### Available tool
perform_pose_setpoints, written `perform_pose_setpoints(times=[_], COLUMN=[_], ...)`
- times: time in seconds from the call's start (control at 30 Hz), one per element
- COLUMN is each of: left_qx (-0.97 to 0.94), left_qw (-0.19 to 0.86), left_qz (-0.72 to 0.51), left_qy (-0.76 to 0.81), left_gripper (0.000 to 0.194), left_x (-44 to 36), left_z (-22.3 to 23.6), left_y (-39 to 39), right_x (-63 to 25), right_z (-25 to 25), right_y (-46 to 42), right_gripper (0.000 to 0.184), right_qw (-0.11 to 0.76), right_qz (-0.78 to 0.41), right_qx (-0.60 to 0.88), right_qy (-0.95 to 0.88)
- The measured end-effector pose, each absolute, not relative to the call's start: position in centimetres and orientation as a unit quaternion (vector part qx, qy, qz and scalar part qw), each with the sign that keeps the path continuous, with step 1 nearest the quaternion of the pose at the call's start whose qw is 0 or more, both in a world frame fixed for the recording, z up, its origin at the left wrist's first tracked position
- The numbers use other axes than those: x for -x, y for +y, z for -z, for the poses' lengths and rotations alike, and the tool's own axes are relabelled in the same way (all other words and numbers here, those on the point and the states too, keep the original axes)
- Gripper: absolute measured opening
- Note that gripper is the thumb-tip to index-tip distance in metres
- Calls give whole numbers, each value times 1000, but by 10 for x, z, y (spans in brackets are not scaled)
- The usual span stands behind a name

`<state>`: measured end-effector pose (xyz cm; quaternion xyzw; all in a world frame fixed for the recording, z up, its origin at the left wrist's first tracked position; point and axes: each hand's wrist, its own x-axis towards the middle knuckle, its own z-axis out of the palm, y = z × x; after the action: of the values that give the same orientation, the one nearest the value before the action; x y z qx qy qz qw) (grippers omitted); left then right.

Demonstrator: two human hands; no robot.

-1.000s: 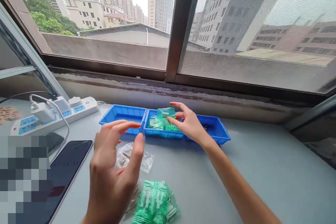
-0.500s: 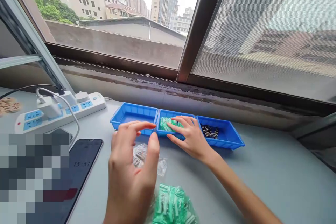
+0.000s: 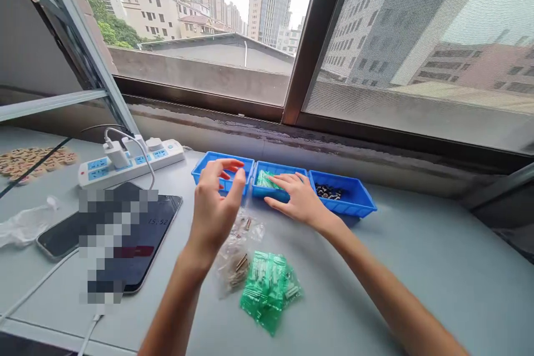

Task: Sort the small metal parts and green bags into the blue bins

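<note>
My left hand (image 3: 217,200) is raised in front of the left blue bin (image 3: 202,176), its fingers curled with a gap between thumb and fingertips and nothing visible between them. Over the front of the middle blue bin (image 3: 271,193) my right hand (image 3: 298,198) spreads its fingers, holding nothing. Green plastic packets (image 3: 265,179) lie in that bin, partly covered by the hand. Nearer to me is a pile of green packets (image 3: 267,289) with small pale parts inside. Beside it lies a clear bag of screws (image 3: 238,270), and behind that another clear bag (image 3: 252,228).
Small dark metal parts (image 3: 328,192) lie in the right blue bin (image 3: 359,200). On the left are a power strip (image 3: 133,164) with plugs and white cables, a large phone (image 3: 162,233), a smaller dark device (image 3: 62,233) and several wooden pieces (image 3: 37,162). A window stands behind.
My right hand let go of a green packet into the middle bin, and its fingers spread. My left hand moved forward towards the left bin. The camera view shifted.
</note>
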<state>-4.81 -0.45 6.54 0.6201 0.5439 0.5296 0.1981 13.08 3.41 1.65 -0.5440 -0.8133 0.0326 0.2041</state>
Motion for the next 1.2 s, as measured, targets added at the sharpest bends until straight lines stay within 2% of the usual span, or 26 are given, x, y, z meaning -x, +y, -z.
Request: perform_pose_setpoints(times=[0.07,0.17,0.2,0.3,0.37,0.47,0.6,0.77,0.83,0.93,1.03,1.13,1.2], left_qx=[-610,-599,-602,-627,-653,-708,-759,-724,-697,-679,-694,-709,-729], left_qw=[208,220,230,245,238,213,196,243,281,339,353,323,260], left_qz=[-542,-550,-544,-520,-504,-483,-469,-507,-527,-539,-529,-527,-536], left_qy=[539,538,537,526,512,470,406,400,398,365,336,339,337], left_gripper=[28,29,29,28,27,24,20,22,29,42,50,38,25], left_x=[60,69,70,62,51,34,16,9,10,13,16,17,19], left_z=[-63,-52,-48,-42,-44,-56,-72,-63,-50,-26,-14,-14,-17], left_y=[-11,-24,-28,-34,-34,-29,-10,20,28,31,29,26,25], right_x=[-130,-128,-127,-126,-127,-128,-129,-137,-146,-159,-161,-155,-150], right_z=[-35,-56,-58,-48,-35,-20,-15,-30,-44,-64,-69,-60,-53], right_y=[22,-3,-11,-28,-30,-26,-19,-13,-8,0,8,12,13], right_gripper=[51,32,33,55,58,50,49,18,10,14,19,25,24], right_qw=[208,185,157,52,53,70,140,310,365,416,444,458,466], right_qz=[-25,-77,-111,-220,-240,-269,-302,-316,-304,-283,-265,-276,-273], right_qx=[538,484,466,415,414,436,464,445,441,441,440,436,422], right_qy=[-817,-852,-864,-881,-876,-856,-821,-778,-761,-743,-735,-724,-728])
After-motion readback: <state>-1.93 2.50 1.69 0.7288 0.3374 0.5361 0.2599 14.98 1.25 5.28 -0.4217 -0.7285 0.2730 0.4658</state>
